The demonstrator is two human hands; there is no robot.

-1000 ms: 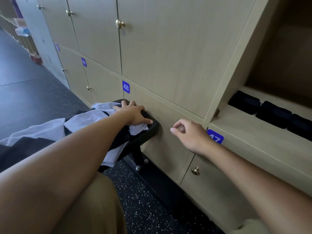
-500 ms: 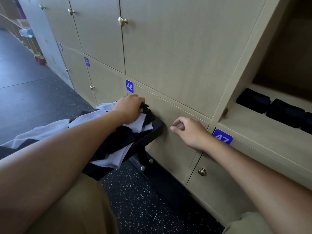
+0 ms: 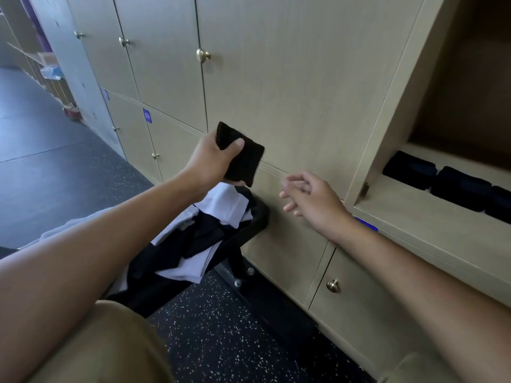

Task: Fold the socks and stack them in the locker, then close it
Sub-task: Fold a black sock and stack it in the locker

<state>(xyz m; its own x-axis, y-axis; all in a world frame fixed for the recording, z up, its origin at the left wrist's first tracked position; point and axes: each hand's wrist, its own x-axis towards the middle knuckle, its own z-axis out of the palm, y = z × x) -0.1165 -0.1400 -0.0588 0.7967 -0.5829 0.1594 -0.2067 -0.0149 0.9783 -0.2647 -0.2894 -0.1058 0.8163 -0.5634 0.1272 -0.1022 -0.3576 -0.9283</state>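
chair (image 3: 249,225): lower centre of frame, heaped with black and white clothes (image 3: 204,233)
left hand (image 3: 213,161): centre, thumb clamping a folded black sock (image 3: 243,158)
right hand (image 3: 312,200): fingers loosely spread, holding nothing
locker (image 3: 414,217): right edge, door open, dark folded socks (image 3: 459,186) in a row

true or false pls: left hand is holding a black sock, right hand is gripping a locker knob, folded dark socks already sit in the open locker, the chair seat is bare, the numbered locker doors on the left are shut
1. The left hand holds a black sock. True.
2. The right hand grips a locker knob. False: it hangs open in the air, touching nothing; the nearest knob is below it.
3. Folded dark socks sit in the open locker. True, in a row on its shelf.
4. The chair seat is bare. False: black and white clothes are piled on it.
5. The numbered locker doors on the left are shut. True.
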